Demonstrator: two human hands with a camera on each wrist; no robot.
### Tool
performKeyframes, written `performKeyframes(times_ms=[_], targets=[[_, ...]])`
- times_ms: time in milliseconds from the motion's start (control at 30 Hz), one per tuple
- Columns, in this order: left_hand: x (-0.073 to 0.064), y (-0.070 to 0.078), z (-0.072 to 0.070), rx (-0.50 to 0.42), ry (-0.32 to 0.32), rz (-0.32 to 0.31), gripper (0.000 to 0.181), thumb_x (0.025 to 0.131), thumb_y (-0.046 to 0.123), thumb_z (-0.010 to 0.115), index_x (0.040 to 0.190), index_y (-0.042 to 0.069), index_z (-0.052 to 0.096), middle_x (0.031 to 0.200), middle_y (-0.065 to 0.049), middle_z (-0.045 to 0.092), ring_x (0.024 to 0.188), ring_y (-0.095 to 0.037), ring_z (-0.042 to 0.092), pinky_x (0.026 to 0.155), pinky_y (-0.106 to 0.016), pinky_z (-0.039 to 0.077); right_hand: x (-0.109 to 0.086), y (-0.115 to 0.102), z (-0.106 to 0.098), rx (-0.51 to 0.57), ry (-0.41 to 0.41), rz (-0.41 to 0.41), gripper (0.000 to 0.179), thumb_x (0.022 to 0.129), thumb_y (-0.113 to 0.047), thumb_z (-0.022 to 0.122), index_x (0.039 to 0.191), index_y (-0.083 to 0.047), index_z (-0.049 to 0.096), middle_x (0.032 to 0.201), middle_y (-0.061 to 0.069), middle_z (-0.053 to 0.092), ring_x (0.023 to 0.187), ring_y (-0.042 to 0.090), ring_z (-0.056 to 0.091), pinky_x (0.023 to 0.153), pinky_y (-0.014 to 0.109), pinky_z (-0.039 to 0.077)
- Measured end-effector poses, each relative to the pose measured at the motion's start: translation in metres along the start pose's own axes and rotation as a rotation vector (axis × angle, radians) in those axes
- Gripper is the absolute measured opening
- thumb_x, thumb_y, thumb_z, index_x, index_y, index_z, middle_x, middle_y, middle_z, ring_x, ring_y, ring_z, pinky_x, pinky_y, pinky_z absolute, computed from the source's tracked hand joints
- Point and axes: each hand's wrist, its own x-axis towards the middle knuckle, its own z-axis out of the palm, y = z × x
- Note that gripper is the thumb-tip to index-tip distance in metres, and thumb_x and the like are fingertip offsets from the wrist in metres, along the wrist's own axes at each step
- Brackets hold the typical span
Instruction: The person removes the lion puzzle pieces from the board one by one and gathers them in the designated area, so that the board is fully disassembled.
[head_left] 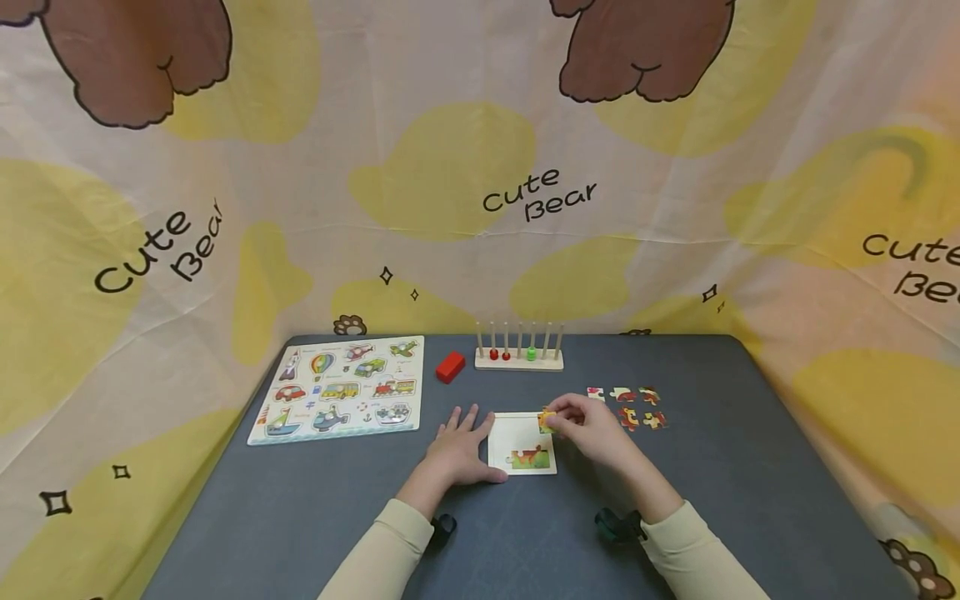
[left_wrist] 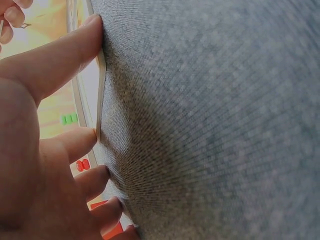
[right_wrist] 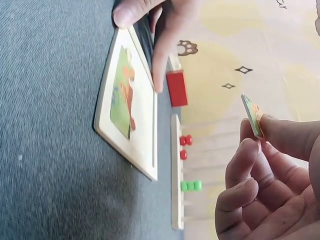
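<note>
A white square puzzle board [head_left: 517, 429] lies on the table with joined picture pieces [head_left: 529, 457] along its lower edge. My left hand [head_left: 459, 450] spreads its straight fingers at the board's left side; in the left wrist view the thumb [left_wrist: 75, 52] and index fingertip touch its edge. Between thumb and index finger my right hand [head_left: 592, 427] pinches a puzzle piece [right_wrist: 253, 116], orange, green and yellow. This piece is held up over the board's upper right corner, tilted on edge in the right wrist view.
Several loose puzzle pieces [head_left: 628, 408] lie to the right. Behind the board are a red block [head_left: 451, 367] and a wooden peg rack [head_left: 519, 360] with red and green beads. A large vehicle puzzle board [head_left: 341, 390] lies at the left. A printed cloth [head_left: 442, 175] hangs behind the table.
</note>
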Motion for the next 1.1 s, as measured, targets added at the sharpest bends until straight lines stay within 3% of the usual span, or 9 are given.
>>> performKeyframes(times_ms=[333, 600, 1100], targets=[[-0.002, -0.001, 0.0, 0.001, 0.009, 0.021, 0.102, 0.077, 0.06, 0.079, 0.159, 0.02, 0.034, 0.168, -0.013, 0.021, 0.155, -0.042, 0.01, 0.122, -0.061, 0.018, -0.004, 0.012, -0.018, -0.02, 0.046, 0.012, 0.019, 0.095, -0.023, 0.072, 0.108, -0.009, 0.071, 0.088, 0.005, 0.068, 0.074, 0.019, 0.06, 0.063, 0.029, 0.052], [-0.001, 0.0, 0.001, -0.003, 0.006, 0.018, 0.102, 0.077, 0.06, 0.079, 0.159, 0.019, 0.034, 0.168, -0.013, 0.022, 0.155, -0.043, 0.01, 0.122, -0.062, 0.018, -0.008, 0.019, -0.035, -0.039, 0.085, 0.015, 0.019, 0.094, -0.023, 0.073, 0.106, -0.008, 0.071, 0.088, 0.005, 0.069, 0.078, 0.03, 0.063, 0.064, 0.028, 0.053], [-0.003, 0.001, 0.0, -0.013, 0.014, 0.013, 0.101, 0.077, 0.058, 0.08, 0.159, 0.019, 0.035, 0.167, -0.014, 0.022, 0.155, -0.043, 0.011, 0.122, -0.062, 0.018, -0.016, 0.032, -0.055, -0.079, 0.112, 0.033, 0.024, 0.094, -0.023, 0.074, 0.107, -0.004, 0.072, 0.087, 0.007, 0.07, 0.08, 0.033, 0.064, 0.064, 0.029, 0.053]])
